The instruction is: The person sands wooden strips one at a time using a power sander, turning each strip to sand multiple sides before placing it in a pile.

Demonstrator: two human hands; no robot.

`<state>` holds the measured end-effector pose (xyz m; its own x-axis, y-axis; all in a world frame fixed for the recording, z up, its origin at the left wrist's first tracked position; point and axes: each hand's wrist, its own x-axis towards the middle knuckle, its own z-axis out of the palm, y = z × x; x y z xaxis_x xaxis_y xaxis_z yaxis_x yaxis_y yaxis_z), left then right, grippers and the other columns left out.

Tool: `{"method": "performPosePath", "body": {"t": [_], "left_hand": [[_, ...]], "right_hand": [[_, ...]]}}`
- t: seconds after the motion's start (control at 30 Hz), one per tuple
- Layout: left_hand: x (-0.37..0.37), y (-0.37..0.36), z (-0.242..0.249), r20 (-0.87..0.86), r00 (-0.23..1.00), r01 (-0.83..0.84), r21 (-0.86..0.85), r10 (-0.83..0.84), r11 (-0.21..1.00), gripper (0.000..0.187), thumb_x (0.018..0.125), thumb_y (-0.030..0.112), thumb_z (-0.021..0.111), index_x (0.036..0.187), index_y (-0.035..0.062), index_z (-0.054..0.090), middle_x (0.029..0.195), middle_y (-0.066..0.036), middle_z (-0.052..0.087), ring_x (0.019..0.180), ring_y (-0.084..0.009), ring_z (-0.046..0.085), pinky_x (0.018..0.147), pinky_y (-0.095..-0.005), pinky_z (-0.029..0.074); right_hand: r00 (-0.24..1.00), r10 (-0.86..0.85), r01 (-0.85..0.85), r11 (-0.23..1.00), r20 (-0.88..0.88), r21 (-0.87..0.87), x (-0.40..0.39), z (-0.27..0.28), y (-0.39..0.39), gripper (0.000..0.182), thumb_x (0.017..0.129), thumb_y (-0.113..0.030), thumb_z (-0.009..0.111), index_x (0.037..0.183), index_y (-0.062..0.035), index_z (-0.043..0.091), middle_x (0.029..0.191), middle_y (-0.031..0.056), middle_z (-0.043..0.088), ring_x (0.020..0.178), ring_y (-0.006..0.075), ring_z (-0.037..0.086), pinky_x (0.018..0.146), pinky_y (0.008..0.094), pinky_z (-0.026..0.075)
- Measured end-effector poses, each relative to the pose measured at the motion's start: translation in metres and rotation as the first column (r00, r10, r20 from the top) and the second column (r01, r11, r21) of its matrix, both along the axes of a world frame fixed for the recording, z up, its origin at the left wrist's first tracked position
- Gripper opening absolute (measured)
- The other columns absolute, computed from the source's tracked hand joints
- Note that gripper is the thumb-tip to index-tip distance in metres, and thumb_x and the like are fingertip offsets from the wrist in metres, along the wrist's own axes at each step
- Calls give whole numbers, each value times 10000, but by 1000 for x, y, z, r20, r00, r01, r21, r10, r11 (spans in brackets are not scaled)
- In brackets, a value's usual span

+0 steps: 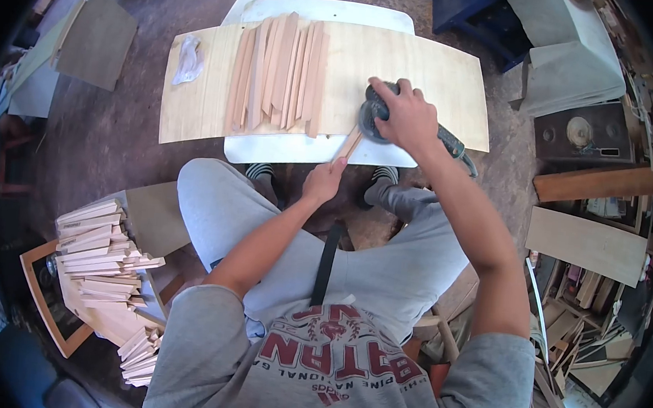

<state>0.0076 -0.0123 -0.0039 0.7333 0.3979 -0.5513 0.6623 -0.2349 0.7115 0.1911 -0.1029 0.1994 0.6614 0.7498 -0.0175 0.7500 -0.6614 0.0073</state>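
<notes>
My right hand is wrapped over the top of a dark green power sander, whose body reaches back toward my wrist. The sander's round head rests at the far end of a thin wooden strip. Closed around the near end of that strip is my left hand, just in front of the table edge. The strip slants up and right over the white tabletop. To the left, several similar wooden strips lie side by side on a pale plywood board.
A crumpled clear plastic piece lies on the board's left end. At my left, stacked wooden strips are piled on a low support near a wooden frame. Boards and scrap wood crowd the right side, below a brown plank.
</notes>
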Motion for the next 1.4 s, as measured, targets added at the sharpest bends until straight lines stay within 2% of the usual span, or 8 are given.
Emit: {"method": "performPosePath", "body": {"t": [0.07, 0.27, 0.37, 0.47, 0.63, 0.93, 1.17, 1.4], "left_hand": [[-1, -7, -17, 69, 996, -57, 73, 52, 996, 790, 1028, 688, 417, 878, -27, 717, 836, -237, 712, 883, -421, 705, 837, -488, 512], [-3, -4, 1, 72, 997, -32, 52, 28, 998, 770, 1036, 672, 421, 879, -22, 715, 844, -231, 712, 880, -411, 702, 834, -487, 508], [-1, -3, -6, 58, 998, -28, 30, 26, 999, 776, 1034, 679, 423, 876, -23, 713, 847, -231, 709, 872, -402, 700, 831, -478, 507], [1, 1, -3, -41, 999, 17, -43, -19, 999, 784, 1020, 710, 390, 1076, 21, 760, 1113, -286, 727, 1164, -486, 651, 994, -550, 491], [0, 0, 11, -53, 999, 1, -13, -2, 1000, 776, 1015, 720, 394, 1022, 36, 762, 1074, -257, 740, 1124, -469, 672, 974, -541, 501], [-2, -1, 20, -50, 999, 21, 16, -20, 1000, 771, 1006, 732, 410, 915, 49, 756, 931, -195, 753, 1013, -428, 707, 908, -508, 518], [-3, 1, 16, -42, 999, 6, 4, -5, 1000, 766, 1007, 726, 412, 933, 47, 759, 929, -196, 751, 991, -421, 709, 906, -495, 516], [-4, 4, 14, -53, 999, 15, 6, -14, 1000, 764, 1009, 721, 410, 958, 44, 761, 942, -199, 750, 995, -418, 709, 904, -494, 515]], "right_hand": [[999, 46, -46, 999, -7, -13, -2, -1, 0, 787, 756, -294, 850, 1470, -386, 532, 1265, 150, 624, 1027, 355, 708, 749, 464, 630], [997, -74, 74, 997, 8, 28, 24, -11, 11, 788, 774, -308, 846, 1482, -397, 511, 1283, 159, 622, 1050, 367, 709, 755, 465, 632], [999, -49, 48, 998, 4, 39, 25, -11, 14, 793, 774, -311, 847, 1488, -379, 510, 1282, 161, 621, 1042, 370, 712, 750, 462, 633], [1000, 20, -19, 999, -4, 49, 8, -10, 16, 814, 768, -310, 850, 1499, -376, 498, 1291, 157, 617, 1040, 361, 711, 743, 452, 634], [994, 110, -109, 993, -25, 56, -16, -13, 25, 836, 759, -300, 859, 1500, -381, 481, 1304, 147, 609, 1030, 349, 707, 721, 439, 635], [998, 36, -46, 980, 55, 191, 23, -23, 32, 762, 753, -263, 857, 1437, -344, 531, 1200, 144, 628, 978, 352, 708, 669, 425, 621], [979, 201, -203, 959, 30, 196, 3, -30, 17, 777, 758, -290, 859, 1452, -352, 514, 1228, 139, 616, 999, 340, 715, 664, 422, 625], [996, 73, -81, 979, 50, 186, 25, -24, 14, 760, 760, -271, 855, 1435, -350, 515, 1212, 141, 617, 1007, 354, 711, 673, 423, 624]]}}
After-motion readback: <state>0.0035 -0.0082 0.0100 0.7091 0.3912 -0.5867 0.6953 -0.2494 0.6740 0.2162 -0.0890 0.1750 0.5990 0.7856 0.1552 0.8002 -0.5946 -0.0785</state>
